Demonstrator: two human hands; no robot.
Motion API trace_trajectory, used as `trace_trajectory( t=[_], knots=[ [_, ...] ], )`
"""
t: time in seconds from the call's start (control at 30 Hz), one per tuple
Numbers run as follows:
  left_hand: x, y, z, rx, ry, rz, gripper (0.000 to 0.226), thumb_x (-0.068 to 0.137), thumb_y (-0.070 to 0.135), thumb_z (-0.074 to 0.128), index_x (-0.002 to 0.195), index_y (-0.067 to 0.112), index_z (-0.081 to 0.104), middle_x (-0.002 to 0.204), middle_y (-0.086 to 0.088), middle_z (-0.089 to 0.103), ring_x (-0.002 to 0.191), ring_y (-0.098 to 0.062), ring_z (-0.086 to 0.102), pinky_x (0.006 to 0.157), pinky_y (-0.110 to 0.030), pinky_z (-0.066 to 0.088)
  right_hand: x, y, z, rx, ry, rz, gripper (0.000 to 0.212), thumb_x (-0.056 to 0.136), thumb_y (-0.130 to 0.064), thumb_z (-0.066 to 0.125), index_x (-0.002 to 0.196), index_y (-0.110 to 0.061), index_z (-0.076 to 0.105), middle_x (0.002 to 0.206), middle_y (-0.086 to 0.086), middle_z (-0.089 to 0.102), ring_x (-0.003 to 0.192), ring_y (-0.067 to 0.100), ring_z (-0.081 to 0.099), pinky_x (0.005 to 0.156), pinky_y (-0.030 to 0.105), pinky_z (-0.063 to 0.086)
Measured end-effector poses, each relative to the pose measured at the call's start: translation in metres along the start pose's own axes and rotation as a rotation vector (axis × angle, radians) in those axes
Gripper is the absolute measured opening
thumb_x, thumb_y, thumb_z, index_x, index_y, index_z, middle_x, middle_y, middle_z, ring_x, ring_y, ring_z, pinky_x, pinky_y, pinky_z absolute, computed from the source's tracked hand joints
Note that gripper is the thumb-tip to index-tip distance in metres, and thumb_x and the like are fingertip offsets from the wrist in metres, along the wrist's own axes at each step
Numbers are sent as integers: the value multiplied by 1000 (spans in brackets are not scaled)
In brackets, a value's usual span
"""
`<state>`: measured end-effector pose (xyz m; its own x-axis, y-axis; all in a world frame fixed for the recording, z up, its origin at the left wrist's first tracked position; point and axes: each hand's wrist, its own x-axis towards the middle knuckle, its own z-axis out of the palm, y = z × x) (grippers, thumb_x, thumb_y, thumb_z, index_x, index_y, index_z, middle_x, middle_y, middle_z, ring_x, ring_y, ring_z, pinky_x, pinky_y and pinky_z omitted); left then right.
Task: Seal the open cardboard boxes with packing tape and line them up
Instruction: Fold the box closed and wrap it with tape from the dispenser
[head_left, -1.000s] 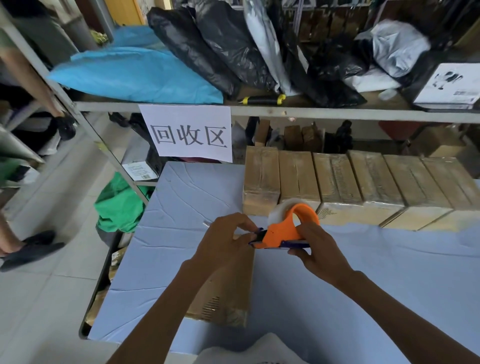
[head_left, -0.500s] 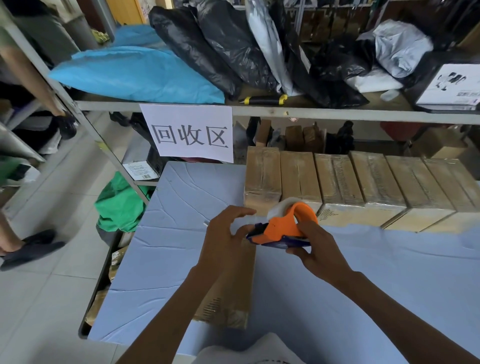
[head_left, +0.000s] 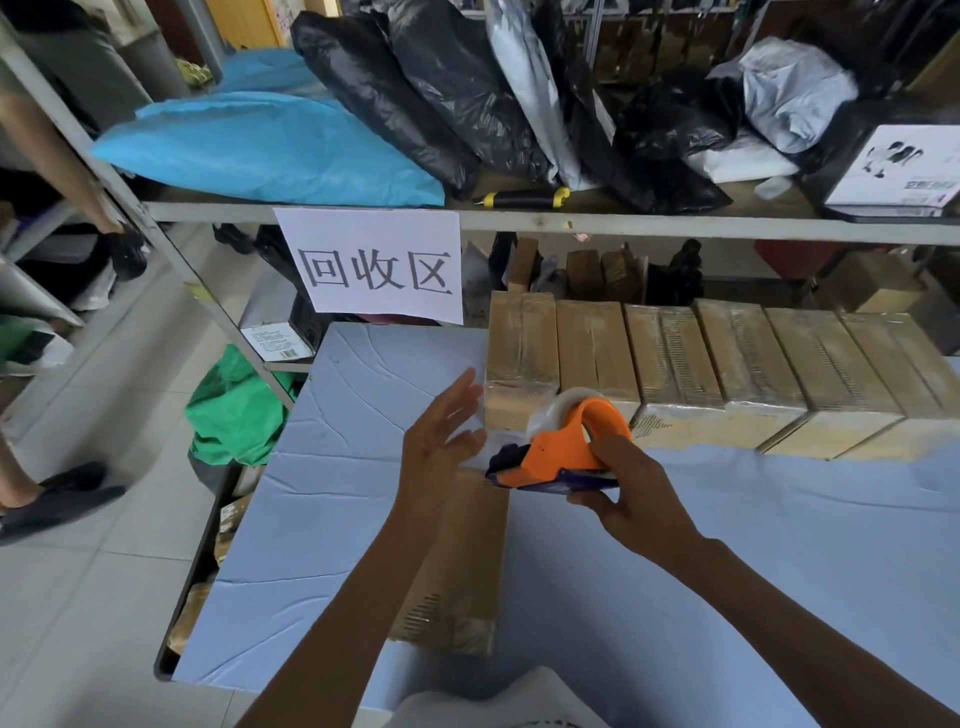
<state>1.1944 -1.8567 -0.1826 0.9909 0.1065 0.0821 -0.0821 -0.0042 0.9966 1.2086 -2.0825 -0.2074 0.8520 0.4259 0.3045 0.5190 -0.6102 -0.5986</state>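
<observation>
1. Presently, the right hand (head_left: 631, 499) grasps the orange tape dispenser (head_left: 563, 449) at frame centre, its purple nose pointing left, held above the far end of the box.
2. Left hand (head_left: 441, 441) is released, fingers spread, palm facing the dispenser's nose, just beside it; it holds nothing.
3. Unsealed-looking cardboard box (head_left: 460, 561) lies on the blue desk (head_left: 779, 571) directly beneath both hands, long axis running from lower frame toward the upper frame.
4. Row of taped boxes (head_left: 727, 369) stands side by side in the upper right, just beyond the dispenser.
5. Judgement: the left hand is nearer the tape end; drawing tape along the box's length comes next.
</observation>
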Motion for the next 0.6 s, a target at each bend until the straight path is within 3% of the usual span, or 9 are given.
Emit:
trace_trajectory(
  t=[0.07,0.17,0.3,0.43,0.5,0.6],
  knots=[
    [6,-2,-3,169,-97,-8,46,87,18,66,129,22,49,130,9,53,114,5,54,95,-15,45,-2,1,0,-1,-8,9,48,68,-8,82,108,3,56,97,15,65,83,33,64,73,28,47],
    [8,-8,-3,503,-179,16,28,86,10,67,114,14,66,109,7,62,99,-8,63,91,-15,47,-5,3,1,-16,-25,-2,51,66,-6,83,108,4,56,96,15,65,82,33,66,73,26,47],
    [9,-14,-2,541,-156,58,8,87,12,66,90,13,73,87,7,69,78,-5,66,80,-11,51,-6,6,0,-23,-31,10,55,65,-5,83,112,5,56,95,15,66,81,34,66,73,27,47],
    [8,-17,5,574,-44,27,13,85,26,69,80,37,65,81,31,59,77,12,60,73,-8,48,-2,9,-3,-2,-91,4,56,68,-4,81,117,3,54,99,15,66,85,33,66,73,27,48],
    [8,-20,7,501,-23,32,8,85,25,70,83,32,66,88,24,61,80,8,60,78,-14,51,0,11,-4,58,-104,35,63,72,-5,78,127,-6,48,104,13,65,89,28,64,76,24,49],
    [7,-21,5,427,-12,97,11,84,22,70,90,31,69,96,14,66,89,0,63,80,-17,53,4,11,-4,128,-148,87,77,75,-5,76,131,-30,32,106,-2,61,89,5,56,73,3,44]
  ],
)
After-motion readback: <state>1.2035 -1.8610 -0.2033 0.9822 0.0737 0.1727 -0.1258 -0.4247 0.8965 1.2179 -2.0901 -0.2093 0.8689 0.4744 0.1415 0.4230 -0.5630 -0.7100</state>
